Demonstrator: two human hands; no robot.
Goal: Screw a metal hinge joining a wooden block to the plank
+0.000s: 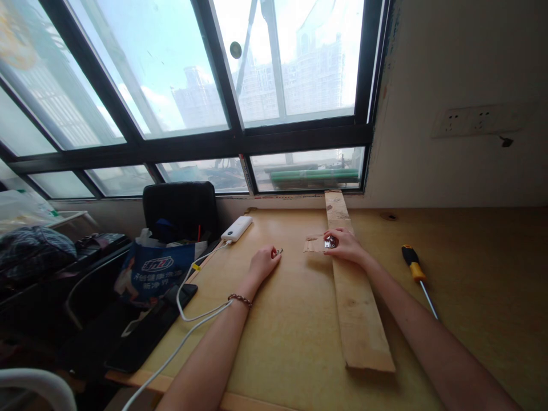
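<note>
Metal fitting point(330, 242), small and shiny, at left edge of long wooden plank point(362, 308), by a short brown piece point(314, 244) jutting out leftward. Right hand point(346, 245): fingers clamped on fitting. Left hand point(264, 262): left of plank, fingers curled together on small metal bits point(279, 252). Screwdriver point(413, 266) lies on table point(299, 331), right of plank.
</note>
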